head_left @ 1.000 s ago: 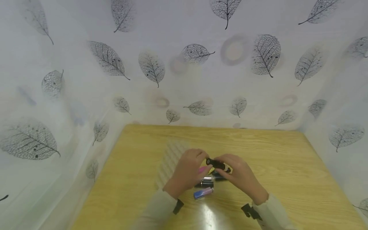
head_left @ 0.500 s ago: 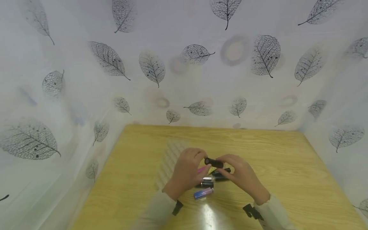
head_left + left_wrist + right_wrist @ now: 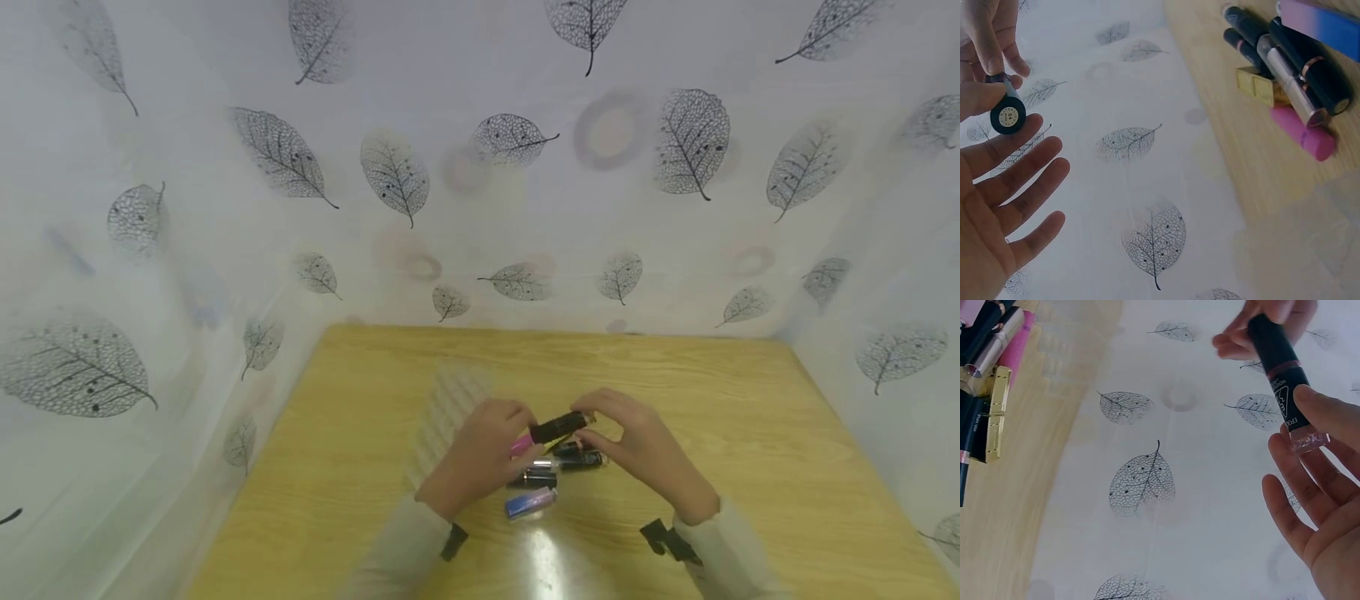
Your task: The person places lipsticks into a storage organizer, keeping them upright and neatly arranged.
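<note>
Both hands grip one black tube (image 3: 561,427), a smooth, narrow cylinder held in the air just right of the lower centre of the head view and slightly tilted there. The left hand (image 3: 476,454) pinches its left end between thumb and forefinger; in the left wrist view the other fingers are spread apart, and the tube's flat round end bears a pale round label (image 3: 1008,116). The right hand (image 3: 648,442) pinches the opposite end with the thumb against the side, the remaining fingers loosely bent. The right wrist view shows pale lettering along the black surface and a clear, glossy tip (image 3: 1308,440).

Below the hands, a small pile lies on the yellowish wood-grain table (image 3: 360,433). In the upper right of the left wrist view are a rounded pink tube (image 3: 1304,134), an angular gold case (image 3: 1260,86) with a metallic shine, a slim silver tube (image 3: 1285,69) and a thick black cylinder (image 3: 1313,62) with a coppery band. A blue-and-pink box (image 3: 530,503), straight-edged, lies nearest the bottom of the head view. Left of the left hand is a sheet of clear, ribbed plastic (image 3: 442,417). Pale cloth (image 3: 480,208) printed with veined grey leaves fills the upper frame.
</note>
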Demonstrator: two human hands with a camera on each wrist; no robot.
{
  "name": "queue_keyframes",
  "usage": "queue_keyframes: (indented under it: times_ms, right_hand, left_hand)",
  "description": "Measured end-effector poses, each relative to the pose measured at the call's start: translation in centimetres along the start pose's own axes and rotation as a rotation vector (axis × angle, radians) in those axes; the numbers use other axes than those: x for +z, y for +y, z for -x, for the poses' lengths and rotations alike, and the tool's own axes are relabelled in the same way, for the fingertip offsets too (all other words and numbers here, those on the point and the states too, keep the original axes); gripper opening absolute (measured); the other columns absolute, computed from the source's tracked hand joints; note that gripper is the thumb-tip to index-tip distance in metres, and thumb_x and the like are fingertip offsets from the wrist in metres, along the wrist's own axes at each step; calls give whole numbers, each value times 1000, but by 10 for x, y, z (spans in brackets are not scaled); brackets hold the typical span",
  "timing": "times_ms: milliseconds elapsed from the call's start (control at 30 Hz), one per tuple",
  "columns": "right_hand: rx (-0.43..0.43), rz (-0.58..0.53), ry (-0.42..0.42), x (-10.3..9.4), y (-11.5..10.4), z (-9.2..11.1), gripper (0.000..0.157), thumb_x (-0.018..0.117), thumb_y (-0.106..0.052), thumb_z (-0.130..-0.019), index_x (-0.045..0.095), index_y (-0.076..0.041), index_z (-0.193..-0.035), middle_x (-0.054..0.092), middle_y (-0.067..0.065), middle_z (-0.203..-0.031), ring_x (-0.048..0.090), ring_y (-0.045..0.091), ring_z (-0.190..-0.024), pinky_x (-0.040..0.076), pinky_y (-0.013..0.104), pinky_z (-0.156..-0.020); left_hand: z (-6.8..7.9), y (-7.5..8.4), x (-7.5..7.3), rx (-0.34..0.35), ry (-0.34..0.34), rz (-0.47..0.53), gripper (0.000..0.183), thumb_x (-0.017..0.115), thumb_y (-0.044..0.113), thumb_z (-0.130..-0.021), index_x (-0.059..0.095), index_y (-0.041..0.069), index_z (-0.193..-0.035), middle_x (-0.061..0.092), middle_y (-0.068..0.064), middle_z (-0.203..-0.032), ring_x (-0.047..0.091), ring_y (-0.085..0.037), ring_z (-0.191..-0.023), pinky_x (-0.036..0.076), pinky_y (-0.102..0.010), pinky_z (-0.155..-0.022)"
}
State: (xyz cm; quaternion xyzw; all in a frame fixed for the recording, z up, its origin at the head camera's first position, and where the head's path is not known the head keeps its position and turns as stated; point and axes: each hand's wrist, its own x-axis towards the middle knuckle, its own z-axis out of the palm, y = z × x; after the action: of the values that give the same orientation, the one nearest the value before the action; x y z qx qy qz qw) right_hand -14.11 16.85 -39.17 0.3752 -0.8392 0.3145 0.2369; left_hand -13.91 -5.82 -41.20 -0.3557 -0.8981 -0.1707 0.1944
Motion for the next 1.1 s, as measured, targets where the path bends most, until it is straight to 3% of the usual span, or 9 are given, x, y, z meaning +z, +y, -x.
queue_keyframes:
  times_ms: [167,367,500,667,800,933,1100]
  right_hand:
    - [-27,-25,-26,-4,-3,-5,44,81,-2,-59,67,-7,-101,70,3,-99,66,16,-87,48,15,-87]
    - [-56,-71,-51,-3,-5,-8,45,79,-3,-63,65,-5,-106,69,2,-98,64,10,-81,52,19,-80]
    - [-13,-87,-44,-3,-5,-7,51,79,-1,-63,63,-4,-111,70,4,-99,66,11,-80,53,21,-79]
    - [110,-115,-42,-3,-7,-5,52,78,-3,-68,61,-5,-117,71,4,-99,67,13,-84,55,28,-78]
    - [179,-265,-18,2,-10,-5,45,73,2,-74,60,-2,-117,71,8,-100,67,13,-87,54,26,-80]
    - [237,-423,23,11,-15,-6,37,67,4,-79,60,0,-115,69,14,-102,66,7,-90,53,23,-83]
    - [327,-471,70,19,-20,-5,34,68,3,-79,60,2,-112,67,17,-103,64,2,-88,53,22,-82]
  left_hand:
    - [1,2,6,7,-75,8,25,68,39,-81,66,17,-93,67,7,-92,60,-8,-82,48,-30,-89]
    - [1,4,14,19,-59,12,26,68,41,-81,67,17,-91,67,8,-90,58,-6,-76,48,-30,-89]
    - [1,6,18,-5,4,44,23,69,38,-81,67,17,-89,68,7,-89,59,-6,-76,48,-30,-89]
    - [2,11,23,-51,159,123,24,70,33,-80,66,13,-92,68,2,-91,62,-12,-83,49,-31,-87]
    - [1,15,26,-95,252,200,25,70,30,-80,67,11,-95,68,0,-92,63,-13,-86,50,-29,-84]
    - [0,18,29,-130,308,235,24,71,28,-79,67,10,-94,68,-1,-91,63,-13,-85,51,-28,-81]
    - [-2,21,32,-142,335,191,25,70,32,-80,66,11,-92,67,0,-88,62,-12,-81,51,-28,-80]
